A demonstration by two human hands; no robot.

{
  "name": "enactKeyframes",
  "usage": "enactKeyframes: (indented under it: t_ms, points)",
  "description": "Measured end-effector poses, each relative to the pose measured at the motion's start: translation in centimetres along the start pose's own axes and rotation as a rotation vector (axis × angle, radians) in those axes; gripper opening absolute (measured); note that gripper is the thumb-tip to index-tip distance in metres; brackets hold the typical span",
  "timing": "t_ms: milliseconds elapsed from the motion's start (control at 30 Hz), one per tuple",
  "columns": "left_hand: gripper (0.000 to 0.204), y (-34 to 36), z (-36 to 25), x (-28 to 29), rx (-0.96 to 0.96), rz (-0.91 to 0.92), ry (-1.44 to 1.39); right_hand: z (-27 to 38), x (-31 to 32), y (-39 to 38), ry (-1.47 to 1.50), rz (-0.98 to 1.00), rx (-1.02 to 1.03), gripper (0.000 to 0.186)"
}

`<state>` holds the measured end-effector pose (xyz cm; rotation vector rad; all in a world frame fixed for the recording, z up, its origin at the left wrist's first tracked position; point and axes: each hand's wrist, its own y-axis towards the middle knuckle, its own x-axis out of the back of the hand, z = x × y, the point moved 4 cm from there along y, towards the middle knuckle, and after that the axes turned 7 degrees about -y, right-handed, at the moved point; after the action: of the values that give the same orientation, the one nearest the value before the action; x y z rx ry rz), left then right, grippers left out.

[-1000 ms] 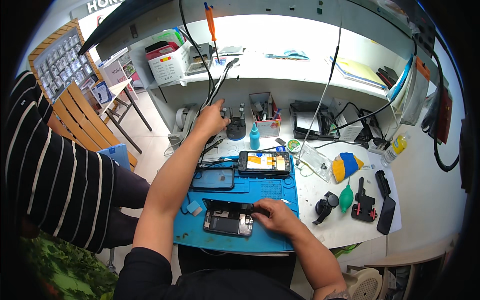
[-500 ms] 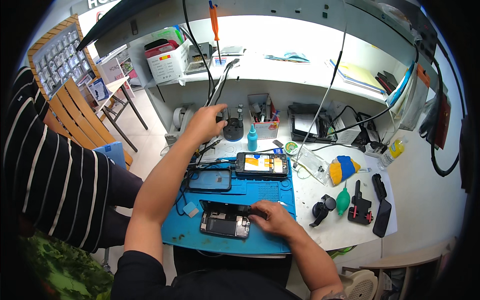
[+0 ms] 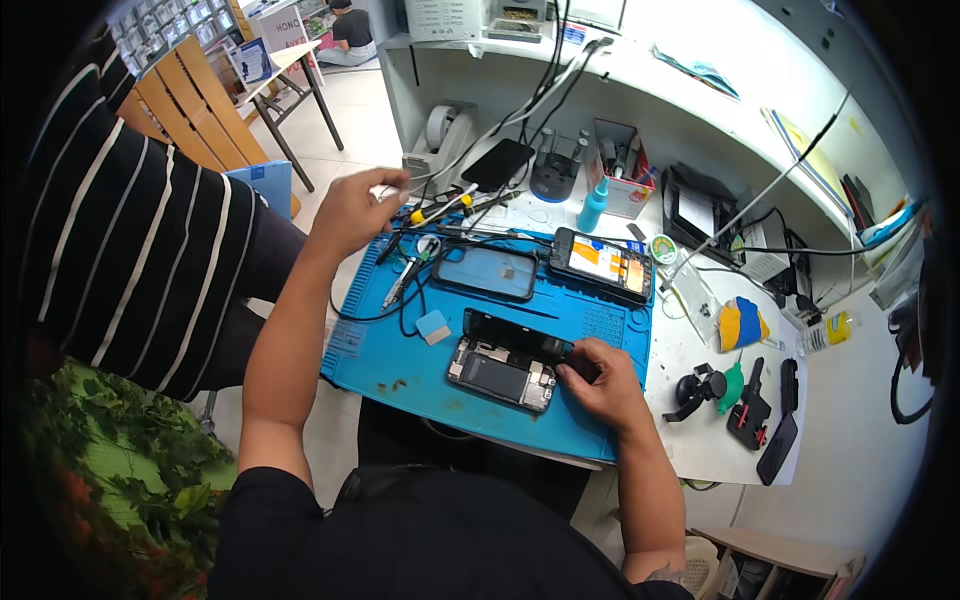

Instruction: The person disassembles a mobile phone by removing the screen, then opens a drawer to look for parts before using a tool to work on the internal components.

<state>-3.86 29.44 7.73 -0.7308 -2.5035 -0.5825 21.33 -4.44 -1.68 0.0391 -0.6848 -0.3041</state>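
Observation:
My left hand point(image 3: 358, 212) is raised over the mat's far left corner, its fingers pinched on the end of a white cable point(image 3: 384, 192). My right hand point(image 3: 603, 388) grips the right end of a phone's dark screen point(image 3: 520, 337), tilted up from its body. Below it, the opened phone point(image 3: 500, 377) lies on the blue mat point(image 3: 400, 357), battery and boards exposed. Behind it are a clear phone case point(image 3: 485, 273) and a second opened phone point(image 3: 602, 263) with orange and white inside. A small blue-and-white block point(image 3: 433, 327) sits left of the opened phone.
A dark phone point(image 3: 499, 164) lies near a round black tool stand point(image 3: 558, 168). Cables and tools crowd the mat's left side. A blue bottle point(image 3: 593, 206) stands behind the second phone. At right are a green blower point(image 3: 731, 388) and clamps. A person in striped clothing point(image 3: 150, 260) stands at left.
The view has swung. My left hand has drawn back from the tool stand toward the left and now shows a white cable end. My right hand still holds the raised screen.

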Motion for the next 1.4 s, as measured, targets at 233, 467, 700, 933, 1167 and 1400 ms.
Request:
enactKeyframes:
  t_ms: [233,467,700,933,1167,1400]
  points:
    - [0.03,-1.2,4.4,-0.4,-0.041,0.026,0.134,-0.7,-0.5,0.1,-0.002,-0.03,-0.028,0.02]
    - [0.03,-1.1,4.8,-1.5,0.154,0.353,0.308,-0.7,-0.6,0.0,0.009,-0.068,-0.048,0.019]
    - [0.034,-4.0,5.1,-3.0,0.149,0.411,0.298,-0.6,-0.8,0.0,-0.001,-0.074,-0.042,0.021]
    - [0.034,-6.5,4.7,-2.2,0.079,0.27,0.26,-0.6,-0.8,0.0,-0.029,-0.081,-0.032,0.021]
    - [0.037,-9.4,5.9,-1.6,0.06,0.273,0.209,-0.5,-0.8,0.0,0.0,-0.061,-0.055,0.02]
    - [0.04,-10.3,5.2,-2.0,0.186,0.237,0.137,-0.5,-0.7,0.1,0.039,-0.076,-0.014,0.018]
